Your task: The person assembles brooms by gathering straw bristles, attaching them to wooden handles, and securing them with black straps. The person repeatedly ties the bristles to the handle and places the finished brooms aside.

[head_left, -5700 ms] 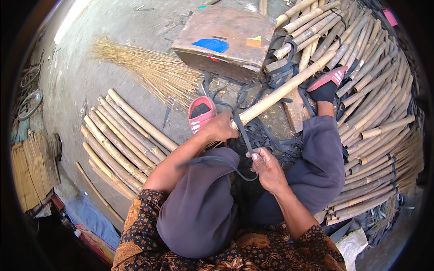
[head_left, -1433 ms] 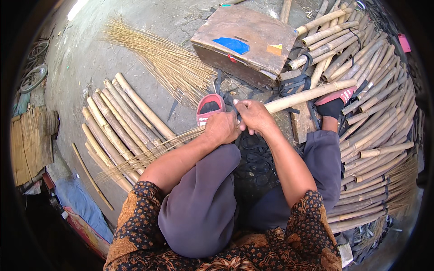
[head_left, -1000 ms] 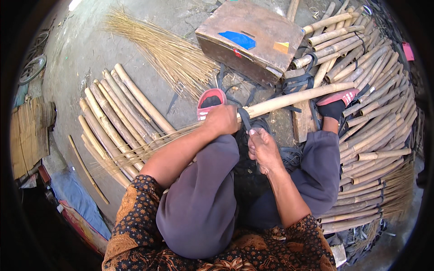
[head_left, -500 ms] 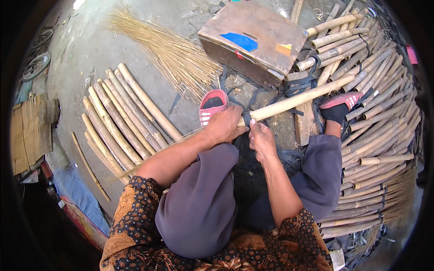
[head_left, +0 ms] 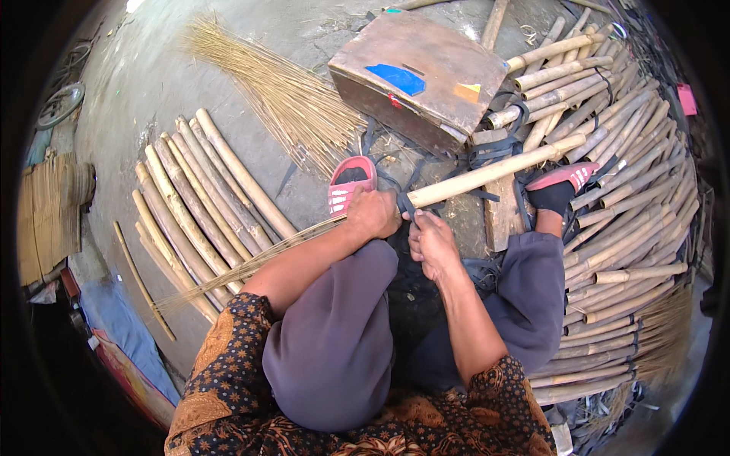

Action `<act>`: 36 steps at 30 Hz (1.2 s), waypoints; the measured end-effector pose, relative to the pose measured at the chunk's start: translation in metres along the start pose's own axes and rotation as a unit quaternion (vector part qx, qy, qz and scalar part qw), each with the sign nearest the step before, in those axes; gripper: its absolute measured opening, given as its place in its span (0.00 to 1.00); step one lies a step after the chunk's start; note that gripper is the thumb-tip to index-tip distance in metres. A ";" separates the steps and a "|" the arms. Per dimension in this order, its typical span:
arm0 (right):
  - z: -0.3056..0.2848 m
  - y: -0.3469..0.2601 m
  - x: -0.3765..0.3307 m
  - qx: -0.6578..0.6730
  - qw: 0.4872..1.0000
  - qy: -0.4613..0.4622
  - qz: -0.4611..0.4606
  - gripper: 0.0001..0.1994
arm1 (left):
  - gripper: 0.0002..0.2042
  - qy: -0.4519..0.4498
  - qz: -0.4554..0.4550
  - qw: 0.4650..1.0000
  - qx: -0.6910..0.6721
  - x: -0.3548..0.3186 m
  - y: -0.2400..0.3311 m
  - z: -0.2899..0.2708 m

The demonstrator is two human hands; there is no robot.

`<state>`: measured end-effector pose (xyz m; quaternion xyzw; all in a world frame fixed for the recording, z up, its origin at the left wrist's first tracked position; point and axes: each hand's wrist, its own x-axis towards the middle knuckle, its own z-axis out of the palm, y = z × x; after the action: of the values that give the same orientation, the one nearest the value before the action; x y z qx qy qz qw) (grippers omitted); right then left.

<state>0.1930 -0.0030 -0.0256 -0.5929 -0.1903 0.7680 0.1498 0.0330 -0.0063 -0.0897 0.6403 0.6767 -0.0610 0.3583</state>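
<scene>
left hand (head_left: 372,213) clenches the bamboo pole (head_left: 494,172) and straw bundle (head_left: 251,262) below the closed wooden box (head_left: 422,76); right hand (head_left: 432,243) pinches a black strap (head_left: 405,204).

We see a brown wooden box (head_left: 423,77) ahead of the hands, bearing a blue patch (head_left: 400,78), a small yellow-orange label (head_left: 468,92) and a tiny red sticker (head_left: 395,100) on its side.

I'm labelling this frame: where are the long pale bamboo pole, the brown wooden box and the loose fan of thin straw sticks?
long pale bamboo pole (head_left: 494,170), head view, mid-shaft.
brown wooden box (head_left: 426,64), head view, top face.
loose fan of thin straw sticks (head_left: 281,91), head view, middle.
</scene>
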 end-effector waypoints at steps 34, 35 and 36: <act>-0.039 0.066 -0.103 -0.084 0.992 0.041 -0.085 0.14 | 0.34 0.032 0.111 0.992 -0.054 0.006 -0.018 0.015; -0.044 0.072 -0.108 -0.078 0.993 0.023 -0.080 0.15 | 0.35 0.007 0.106 0.992 -0.063 0.007 -0.020 0.014; -0.050 0.080 -0.115 -0.072 0.997 0.021 -0.033 0.15 | 0.35 -0.014 0.104 0.992 -0.075 0.006 -0.021 0.014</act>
<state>0.2703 -0.1205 0.0232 -0.6112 -0.2615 0.7346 0.1356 0.0204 -0.0123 -0.1112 0.6777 0.6040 0.0182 0.4190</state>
